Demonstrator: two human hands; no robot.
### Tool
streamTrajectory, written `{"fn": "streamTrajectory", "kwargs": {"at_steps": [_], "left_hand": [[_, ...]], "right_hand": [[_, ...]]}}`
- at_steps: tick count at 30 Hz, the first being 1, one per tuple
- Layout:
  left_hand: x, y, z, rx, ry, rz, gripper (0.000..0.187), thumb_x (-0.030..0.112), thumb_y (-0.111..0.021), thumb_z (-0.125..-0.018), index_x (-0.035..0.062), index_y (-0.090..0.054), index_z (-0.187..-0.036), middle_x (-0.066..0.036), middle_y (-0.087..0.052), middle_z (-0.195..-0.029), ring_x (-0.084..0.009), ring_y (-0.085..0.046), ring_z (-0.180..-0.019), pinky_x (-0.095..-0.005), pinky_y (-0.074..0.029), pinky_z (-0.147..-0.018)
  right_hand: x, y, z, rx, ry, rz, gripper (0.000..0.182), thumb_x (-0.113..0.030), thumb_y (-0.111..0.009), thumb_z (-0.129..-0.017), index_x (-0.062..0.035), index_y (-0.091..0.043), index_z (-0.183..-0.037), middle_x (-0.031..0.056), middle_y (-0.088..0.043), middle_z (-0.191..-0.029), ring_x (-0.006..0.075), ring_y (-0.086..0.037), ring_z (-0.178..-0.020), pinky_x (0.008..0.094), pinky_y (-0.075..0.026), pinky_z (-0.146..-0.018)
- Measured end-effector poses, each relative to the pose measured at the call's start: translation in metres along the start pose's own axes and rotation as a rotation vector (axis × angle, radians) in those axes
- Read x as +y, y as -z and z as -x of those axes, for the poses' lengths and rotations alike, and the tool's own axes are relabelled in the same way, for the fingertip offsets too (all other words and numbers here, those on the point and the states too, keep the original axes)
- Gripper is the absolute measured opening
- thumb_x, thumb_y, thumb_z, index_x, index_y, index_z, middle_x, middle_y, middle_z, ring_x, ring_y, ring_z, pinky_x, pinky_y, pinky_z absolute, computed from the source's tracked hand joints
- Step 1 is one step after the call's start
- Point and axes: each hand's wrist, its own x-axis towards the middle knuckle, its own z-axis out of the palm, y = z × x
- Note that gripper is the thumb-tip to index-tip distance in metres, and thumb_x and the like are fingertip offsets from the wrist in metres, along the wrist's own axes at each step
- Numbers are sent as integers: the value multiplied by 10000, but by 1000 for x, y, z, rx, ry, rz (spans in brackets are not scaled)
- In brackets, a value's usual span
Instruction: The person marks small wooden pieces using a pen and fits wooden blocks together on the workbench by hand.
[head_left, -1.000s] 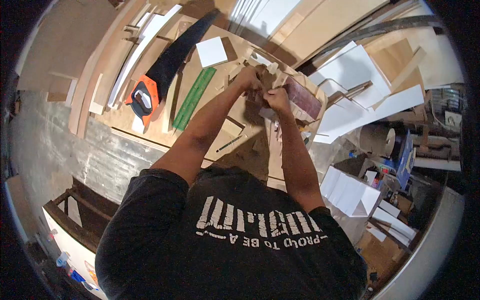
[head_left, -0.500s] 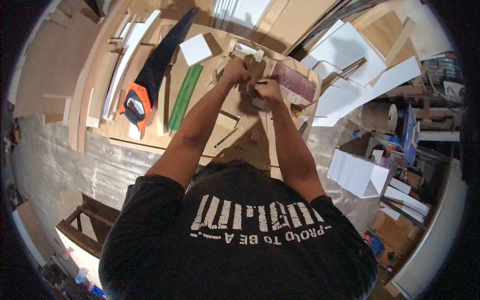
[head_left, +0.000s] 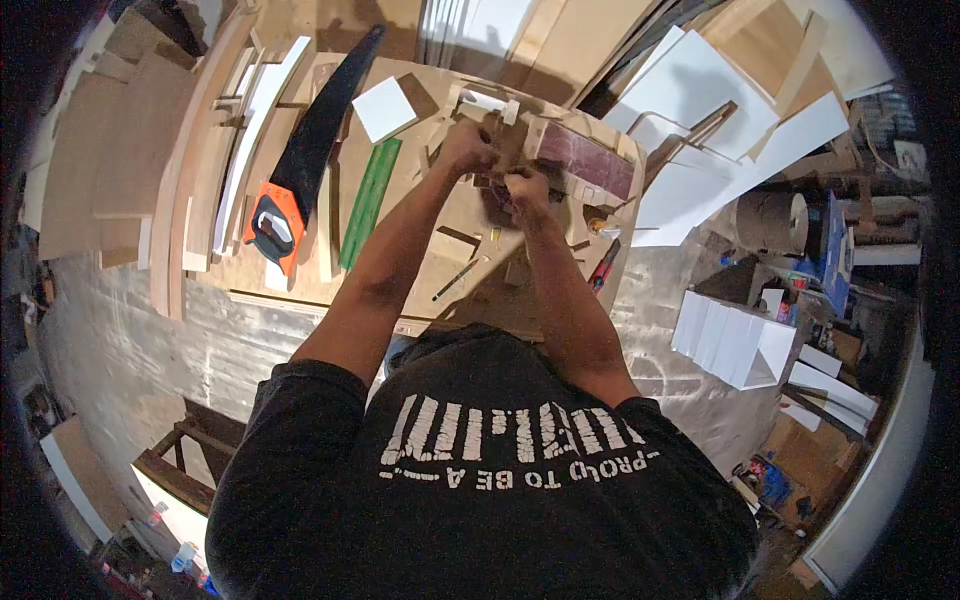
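My left hand (head_left: pixel 470 150) is closed over the far part of the wooden workbench (head_left: pixel 405 285), its fingers bent around something I cannot make out. Close beside it on the right, my right hand (head_left: pixel 527 187) is closed too, and what it pinches is too small and dark to name. Small reddish-brown pieces show between and below the hands. A dark red sanding-like block (head_left: pixel 586 162) lies to their right. Left of the hands are a green strip (head_left: pixel 370 203), a white square piece (head_left: pixel 384 109) and a handsaw with an orange handle (head_left: pixel 276 225).
A pencil (head_left: pixel 455 281) lies between my forearms. A screwdriver (head_left: pixel 610 228) and a red-and-black tool (head_left: pixel 604 268) sit near the bench's right edge. White panels (head_left: pixel 690 190) lean at the right, long boards (head_left: pixel 175 190) at the left. A white box (head_left: pixel 735 340) stands lower right.
My right hand has shifted slightly down and left, and its forearm has swung left, uncovering more of the red-and-black tool. The view has moved slightly. Both hands remain closed.
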Motion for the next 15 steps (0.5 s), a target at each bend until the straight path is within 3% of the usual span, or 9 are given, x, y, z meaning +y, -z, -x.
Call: {"fn": "streamTrajectory", "kwargs": {"at_steps": [3,6,9,11,15], "left_hand": [[0,2,3,30,-38,31,318,255,-826,-561,-2,-711,-709,-161,-700,-683,-240,-692,-608,-375,-552,-611],[0,4,2,5,-34,61,312,257,-826,-566,-1,-679,-658,-143,-681,-638,-221,-663,-562,-374,-541,-584],[-7,0,-2,17,-47,36,311,258,-824,-574,2,-657,-629,-129,-658,-606,-207,-642,-541,-372,-534,-574],[-8,0,-3,12,-37,12,308,255,-821,-581,3,-650,-622,-122,-645,-589,-202,-638,-538,-370,-532,-575],[-1,4,3,-16,0,53,290,238,-808,-614,-9,-688,-708,-137,-678,-650,-217,-665,-575,-368,-546,-595]], "right_hand": [[7,0,-2,6,57,-3,183,-149,-675,-808,-79,-716,-972,75,-676,-867,197,-623,-710,361,-505,-579],[-5,3,10,-29,20,-39,267,-130,-703,-760,-25,-707,-1005,71,-702,-911,212,-655,-766,358,-534,-717],[16,-4,-15,97,-36,82,291,-122,-700,-758,-24,-709,-1033,84,-706,-936,215,-656,-799,357,-533,-738],[25,-3,-21,75,-23,18,305,-123,-700,-760,-27,-710,-1050,83,-708,-951,216,-656,-818,355,-530,-755],[45,-3,-35,49,19,-175,320,-116,-696,-767,-30,-706,-1075,74,-707,-967,213,-655,-826,356,-527,-772]]}}
